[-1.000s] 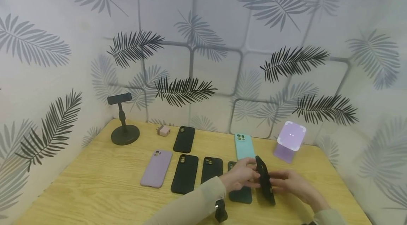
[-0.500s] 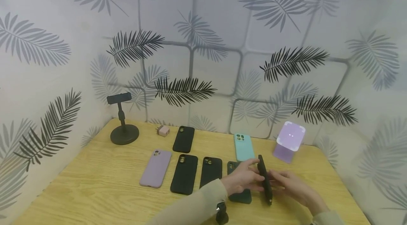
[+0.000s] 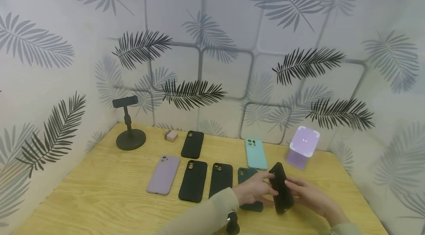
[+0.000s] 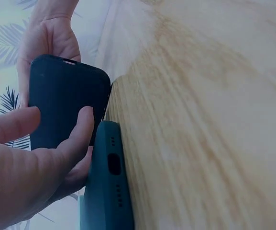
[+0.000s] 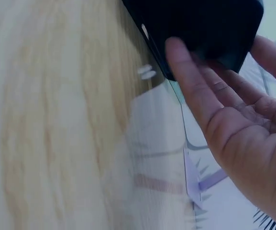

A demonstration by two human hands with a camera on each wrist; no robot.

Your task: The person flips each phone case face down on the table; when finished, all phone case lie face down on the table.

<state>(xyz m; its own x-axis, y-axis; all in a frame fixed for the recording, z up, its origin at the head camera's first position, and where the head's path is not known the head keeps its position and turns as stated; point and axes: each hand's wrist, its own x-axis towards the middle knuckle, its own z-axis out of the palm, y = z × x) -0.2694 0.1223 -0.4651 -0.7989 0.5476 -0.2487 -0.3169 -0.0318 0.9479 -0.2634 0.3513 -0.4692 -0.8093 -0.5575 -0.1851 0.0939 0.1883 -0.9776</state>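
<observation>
A black phone case (image 3: 283,190) stands steeply tilted at the table's right, held between both hands. My left hand (image 3: 254,189) has its fingertips on its near side, and in the left wrist view they lie on its flat dark face. From the other side my right hand (image 3: 310,198) grips the case, its fingers along the edge and surface in the right wrist view. Under my left hand lies a dark green phone case (image 3: 246,178), partly hidden. A turquoise phone case (image 3: 256,155) lies just behind.
Black phone cases (image 3: 193,181) and a lilac phone case (image 3: 163,176) lie to the left on the wooden table (image 3: 99,190). A black phone stand (image 3: 130,140), a pink charger plug (image 3: 171,136) and a lilac stand (image 3: 304,142) are near the back wall.
The black phone case has turned from nearly edge-on to showing more of its flat face. Both hands have stayed around it, shifting only slightly.
</observation>
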